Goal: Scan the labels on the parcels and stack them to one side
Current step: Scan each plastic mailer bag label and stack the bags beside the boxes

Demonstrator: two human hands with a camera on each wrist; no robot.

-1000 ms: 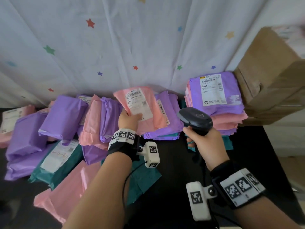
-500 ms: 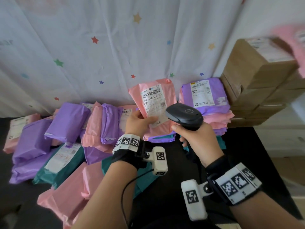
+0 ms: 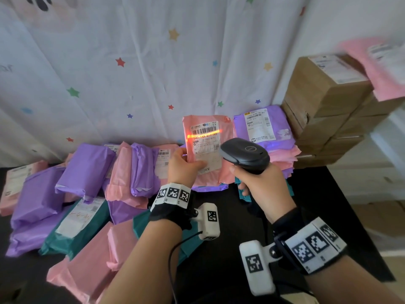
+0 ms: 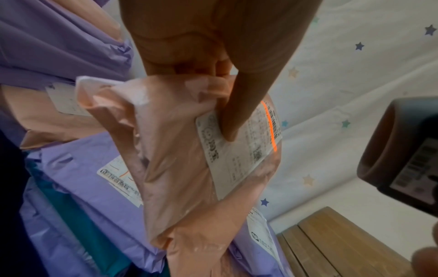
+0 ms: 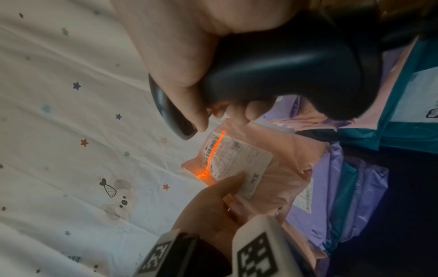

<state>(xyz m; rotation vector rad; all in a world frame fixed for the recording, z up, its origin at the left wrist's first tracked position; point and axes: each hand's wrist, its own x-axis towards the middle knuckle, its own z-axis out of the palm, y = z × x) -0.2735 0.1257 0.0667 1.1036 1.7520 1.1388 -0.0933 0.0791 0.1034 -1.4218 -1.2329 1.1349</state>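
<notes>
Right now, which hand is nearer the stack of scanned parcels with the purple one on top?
Right. The right hand, gripping the scanner, sits just in front of that stack; the left hand holds the pink parcel further left.

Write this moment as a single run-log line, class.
step: scanning | left hand: holds pink parcel upright | right hand: grips scanner | beam: across label barcode | stack: right, purple on top

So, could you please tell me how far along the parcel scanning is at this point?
A neat stack with a purple parcel on top sits by the boxes; presumably scanned. In hand: the left hand holds a pink parcel while the right hand aims the scanner, its orange line across the barcode. A loose pile remains.
</notes>
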